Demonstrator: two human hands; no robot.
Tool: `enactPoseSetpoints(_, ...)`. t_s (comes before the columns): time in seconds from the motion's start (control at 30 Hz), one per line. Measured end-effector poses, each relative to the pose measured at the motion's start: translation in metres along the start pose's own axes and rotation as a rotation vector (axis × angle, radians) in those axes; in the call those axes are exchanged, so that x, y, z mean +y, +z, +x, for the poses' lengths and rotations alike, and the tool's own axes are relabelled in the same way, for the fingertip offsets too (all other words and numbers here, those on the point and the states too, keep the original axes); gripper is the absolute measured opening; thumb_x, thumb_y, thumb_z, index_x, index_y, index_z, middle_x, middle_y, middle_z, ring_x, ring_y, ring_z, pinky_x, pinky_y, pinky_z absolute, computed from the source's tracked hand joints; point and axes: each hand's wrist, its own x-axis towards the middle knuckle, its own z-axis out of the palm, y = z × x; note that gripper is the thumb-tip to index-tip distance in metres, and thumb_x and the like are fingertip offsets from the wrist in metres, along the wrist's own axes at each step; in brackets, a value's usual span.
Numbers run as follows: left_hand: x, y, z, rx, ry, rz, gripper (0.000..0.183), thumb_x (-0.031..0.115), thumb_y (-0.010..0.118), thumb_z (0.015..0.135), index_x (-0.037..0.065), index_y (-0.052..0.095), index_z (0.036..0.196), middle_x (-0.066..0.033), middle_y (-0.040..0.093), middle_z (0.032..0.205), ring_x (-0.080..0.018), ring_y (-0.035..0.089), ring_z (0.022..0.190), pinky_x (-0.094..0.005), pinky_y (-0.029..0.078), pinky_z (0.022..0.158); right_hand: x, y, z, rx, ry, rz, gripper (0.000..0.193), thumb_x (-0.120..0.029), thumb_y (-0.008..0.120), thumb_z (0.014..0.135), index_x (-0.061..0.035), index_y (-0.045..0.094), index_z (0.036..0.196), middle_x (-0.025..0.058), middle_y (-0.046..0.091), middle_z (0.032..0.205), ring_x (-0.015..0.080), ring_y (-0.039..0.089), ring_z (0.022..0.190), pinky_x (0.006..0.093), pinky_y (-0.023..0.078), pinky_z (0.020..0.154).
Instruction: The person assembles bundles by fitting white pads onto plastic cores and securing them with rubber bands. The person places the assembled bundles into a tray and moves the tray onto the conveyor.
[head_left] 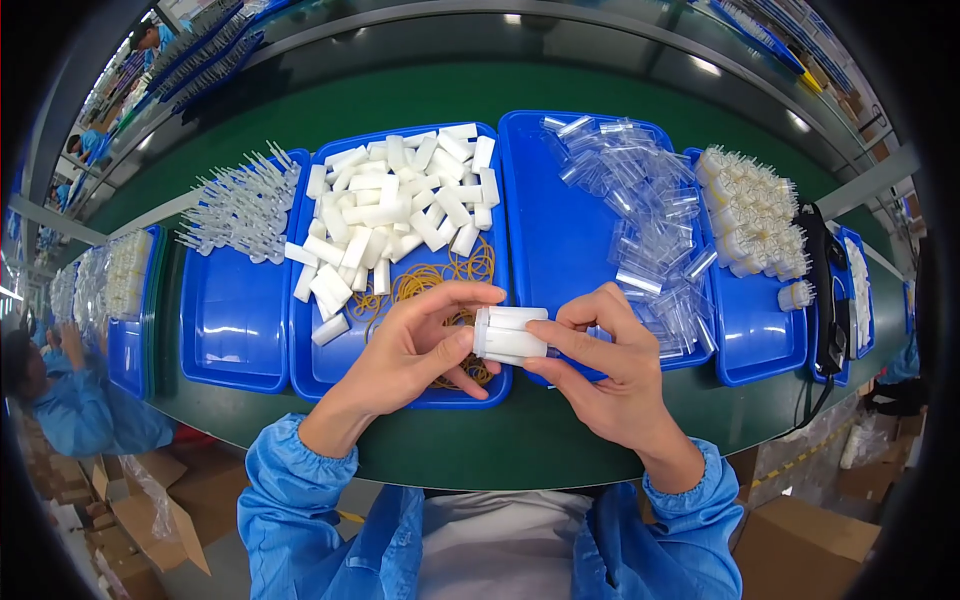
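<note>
Before clear tubes (648, 205), white blocks (390, 205) and partly hidden rubber bands (476, 264), white bundle (507, 335) in left hand (408, 352) and right hand (617, 368).

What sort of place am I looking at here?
Most likely a factory assembly line: blue trays of sorted small parts stand along a long green bench, another person in blue workwear is at the left, and there are cardboard boxes nearby.
</note>
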Motion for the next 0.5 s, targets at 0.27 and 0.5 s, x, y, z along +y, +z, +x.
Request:
enactPoseSetpoints(0.27,0.000,-0.001,0.000,0.055,-0.068,-0.200,0.035,0.016,0.051,0.106,0.002,0.050,0.138,-0.0178,0.061,0.122,-0.0256,0.067,0.102,-0.0427,0.065,0.081,-0.003,-0.034,0.013,0.098,0.046,-0.079,0.033,-0.007,0.084,0.075,-0.0026,0.074,0.106,0.0091,0.062,0.095,0.0256,0.054,0.084,0.0358,0.044,0.071)
enactPoseSetpoints(0.5,-0.001,0.000,0.000,0.211,0.023,-0.001,0.036,0.022,0.063,0.101,0.004,0.051,0.131,-0.0139,0.063,0.113,-0.0192,0.067,0.087,-0.0311,0.063,0.065,0.002,-0.068,0.002,-0.138,0.115,-0.698,0.011,-0.006,0.078,0.078,-0.0004,0.072,0.086,0.0089,0.062,0.090,0.0274,0.054,0.087,0.0399,0.042,0.079)
